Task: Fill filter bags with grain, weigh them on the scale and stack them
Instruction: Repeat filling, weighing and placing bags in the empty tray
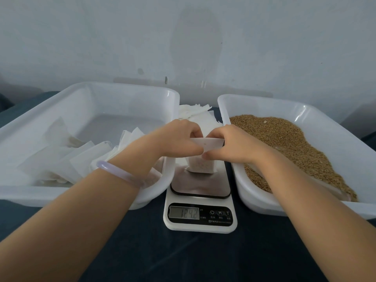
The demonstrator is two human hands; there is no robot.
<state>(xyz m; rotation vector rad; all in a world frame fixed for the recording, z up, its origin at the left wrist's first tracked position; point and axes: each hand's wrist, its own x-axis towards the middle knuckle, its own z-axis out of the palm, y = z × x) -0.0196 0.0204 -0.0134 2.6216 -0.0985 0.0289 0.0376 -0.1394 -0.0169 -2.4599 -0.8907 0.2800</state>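
A white filter bag [200, 166] with grain in its lower part stands on the steel plate of the kitchen scale [200, 210]. My left hand [179, 139] and my right hand [230, 145] both pinch the bag's top flap from either side, above the plate. The scale's display shows digits that are hard to read. Brown grain [295, 147] lies heaped in the white tray [345, 143] on the right. Several filled filter bags [67, 159] lie overlapping in the white tray [87, 92] on the left.
A pile of unfilled white filter bags [195, 111] lies behind the scale, between the two trays. Everything stands on a dark blue table [193, 257] against a pale wall. A pale bangle [120, 173] is on my left wrist.
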